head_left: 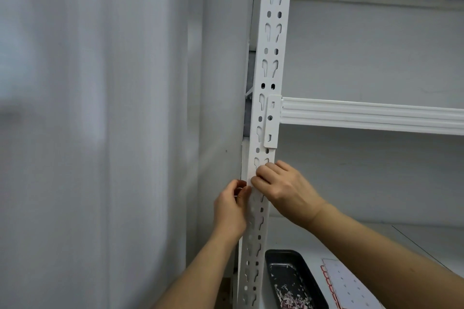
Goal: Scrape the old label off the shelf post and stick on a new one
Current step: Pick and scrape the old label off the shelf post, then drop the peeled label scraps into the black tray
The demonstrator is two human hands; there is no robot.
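From the head camera, a tall white shelf post (270, 63) with many holes stands just beside a grey wall (100, 108). Both hands meet on the post just under the bracket of a white shelf beam (371, 115).

The right hand (283, 189) lies across the front of the post with its fingers bent down against it, likely to press something flat. The left hand (232, 204) is at the post's left edge, with thumb and fingers pinched close together, maybe on a small thing.

The label is hard to see. It may be under the fingers, but I cannot tell if it is the old one or a new one.

Low down, a black tray (305, 271) holds small pale and pink scraps, so scraping looks done. A white sheet (349, 286) with red edges lies beside it, cut off by the right arm.
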